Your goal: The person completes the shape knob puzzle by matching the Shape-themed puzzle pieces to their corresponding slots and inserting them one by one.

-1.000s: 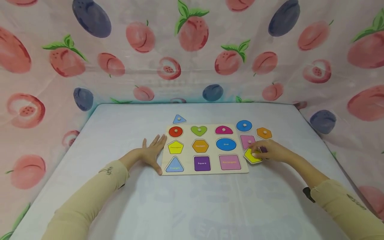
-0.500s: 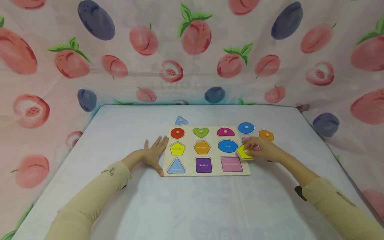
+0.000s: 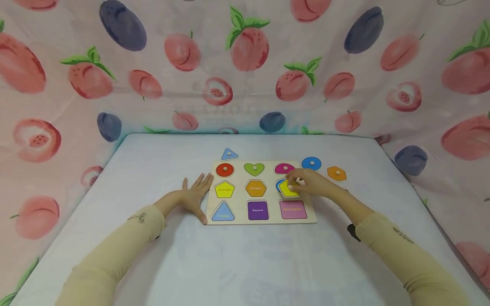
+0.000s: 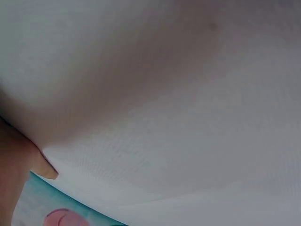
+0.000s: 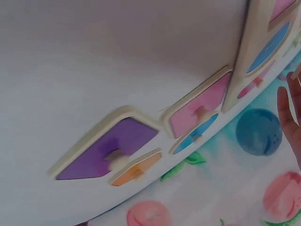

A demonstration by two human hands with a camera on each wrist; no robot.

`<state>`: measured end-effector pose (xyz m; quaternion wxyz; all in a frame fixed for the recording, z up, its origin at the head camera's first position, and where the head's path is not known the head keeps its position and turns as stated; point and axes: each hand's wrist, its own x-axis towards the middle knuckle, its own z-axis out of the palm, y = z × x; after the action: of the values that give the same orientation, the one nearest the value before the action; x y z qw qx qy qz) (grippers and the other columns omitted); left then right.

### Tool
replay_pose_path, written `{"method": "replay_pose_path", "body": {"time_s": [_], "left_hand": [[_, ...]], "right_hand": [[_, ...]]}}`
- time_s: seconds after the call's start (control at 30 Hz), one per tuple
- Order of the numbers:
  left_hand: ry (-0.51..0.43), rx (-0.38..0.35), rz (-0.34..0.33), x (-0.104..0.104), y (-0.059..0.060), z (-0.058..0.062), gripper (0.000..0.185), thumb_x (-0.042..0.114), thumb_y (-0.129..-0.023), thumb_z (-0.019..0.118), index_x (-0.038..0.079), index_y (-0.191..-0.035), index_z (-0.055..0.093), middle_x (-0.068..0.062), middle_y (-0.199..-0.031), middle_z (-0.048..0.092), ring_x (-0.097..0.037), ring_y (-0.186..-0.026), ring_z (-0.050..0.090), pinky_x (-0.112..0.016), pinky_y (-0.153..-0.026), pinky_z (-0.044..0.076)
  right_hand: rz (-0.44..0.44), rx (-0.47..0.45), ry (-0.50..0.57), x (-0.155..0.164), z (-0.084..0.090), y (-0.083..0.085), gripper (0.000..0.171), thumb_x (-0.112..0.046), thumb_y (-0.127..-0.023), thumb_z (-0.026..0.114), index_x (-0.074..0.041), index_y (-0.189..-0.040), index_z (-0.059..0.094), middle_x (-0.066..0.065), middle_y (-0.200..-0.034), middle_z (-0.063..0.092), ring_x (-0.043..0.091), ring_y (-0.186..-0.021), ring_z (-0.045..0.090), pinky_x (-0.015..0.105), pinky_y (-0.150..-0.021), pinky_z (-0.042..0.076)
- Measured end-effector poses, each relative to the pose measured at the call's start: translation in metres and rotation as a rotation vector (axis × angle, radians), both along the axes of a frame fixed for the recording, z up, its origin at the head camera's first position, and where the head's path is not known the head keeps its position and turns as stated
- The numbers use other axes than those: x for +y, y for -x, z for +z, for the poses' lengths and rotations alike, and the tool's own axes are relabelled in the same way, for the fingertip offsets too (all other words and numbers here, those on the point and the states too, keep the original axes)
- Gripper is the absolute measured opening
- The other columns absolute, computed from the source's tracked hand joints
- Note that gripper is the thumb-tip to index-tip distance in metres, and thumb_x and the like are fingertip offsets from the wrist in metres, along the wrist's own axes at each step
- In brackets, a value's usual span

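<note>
In the head view my right hand (image 3: 311,183) pinches the knob of a yellow pentagon puzzle piece (image 3: 285,189). The piece is over the wooden shape puzzle board (image 3: 237,216) and covers most of its blue oval recess (image 3: 279,185). My left hand (image 3: 194,198) lies with fingers spread at the board's left edge. Red round, green heart and magenta half-circle pieces with knobs sit along the board's top row. The printed pentagon recess (image 3: 224,190) is at the left of the middle row. Part of my right hand (image 5: 292,113) shows at the right wrist view's edge.
A light blue triangle piece (image 3: 229,154) lies behind the board. To its right are a blue oval piece (image 3: 311,163) and an orange hexagon piece (image 3: 337,173). The right wrist view also shows purple square (image 5: 103,150) and pink rectangle (image 5: 195,113) pieces. Fruit-patterned cloth (image 3: 252,102) rises behind.
My right hand has lifted the yellow pentagon piece from beside the board and carried it left over the blue oval recess. My left hand has stayed at the board's left edge.
</note>
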<state>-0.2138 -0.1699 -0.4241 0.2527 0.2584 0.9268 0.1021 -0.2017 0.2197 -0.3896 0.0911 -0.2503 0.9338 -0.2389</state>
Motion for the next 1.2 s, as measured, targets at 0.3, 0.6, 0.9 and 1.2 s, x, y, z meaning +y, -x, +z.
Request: {"method": "replay_pose_path", "body": {"time_s": [0.3, 0.6, 0.9, 1.2], "left_hand": [[0.003, 0.013, 0.005, 0.001, 0.005, -0.001, 0.143, 0.054, -0.057, 0.084, 0.005, -0.149, -0.013, -0.014, -0.157, -0.02, -0.034, -0.143, -0.024, -0.069, -0.102, -0.021], [0.033, 0.012, 0.004, -0.001, 0.003, 0.0, 0.142, 0.055, -0.058, 0.083, 0.005, -0.149, -0.013, -0.013, -0.157, -0.02, -0.034, -0.143, -0.024, -0.069, -0.103, -0.02], [0.044, 0.015, 0.005, 0.0, 0.005, 0.003, 0.141, 0.055, -0.058, 0.083, 0.005, -0.149, -0.013, -0.013, -0.157, -0.02, -0.033, -0.143, -0.024, -0.068, -0.102, -0.021], [0.032, 0.018, 0.021, 0.0, 0.004, -0.002, 0.141, 0.054, -0.057, 0.084, 0.005, -0.15, -0.011, -0.014, -0.158, -0.017, -0.035, -0.143, -0.022, -0.07, -0.102, -0.019]], "right_hand": [[0.04, 0.015, -0.007, -0.028, 0.003, 0.017, 0.006, -0.016, -0.088, 0.066, -0.011, -0.091, 0.068, 0.011, -0.115, 0.066, 0.029, -0.109, 0.059, 0.043, -0.096, 0.049], [0.101, 0.052, 0.013, -0.049, 0.0, 0.026, 0.009, -0.013, -0.088, 0.066, -0.007, -0.095, 0.065, 0.013, -0.114, 0.065, 0.029, -0.104, 0.06, 0.044, -0.094, 0.05], [0.109, 0.058, 0.003, -0.066, 0.003, 0.034, 0.007, -0.014, -0.088, 0.065, -0.009, -0.093, 0.064, 0.008, -0.103, 0.066, 0.026, -0.099, 0.059, 0.041, -0.09, 0.051], [0.121, 0.012, -0.016, -0.085, 0.002, 0.033, 0.007, -0.014, -0.09, 0.064, -0.008, -0.093, 0.064, 0.007, -0.101, 0.066, 0.024, -0.099, 0.059, 0.037, -0.09, 0.052]]}}
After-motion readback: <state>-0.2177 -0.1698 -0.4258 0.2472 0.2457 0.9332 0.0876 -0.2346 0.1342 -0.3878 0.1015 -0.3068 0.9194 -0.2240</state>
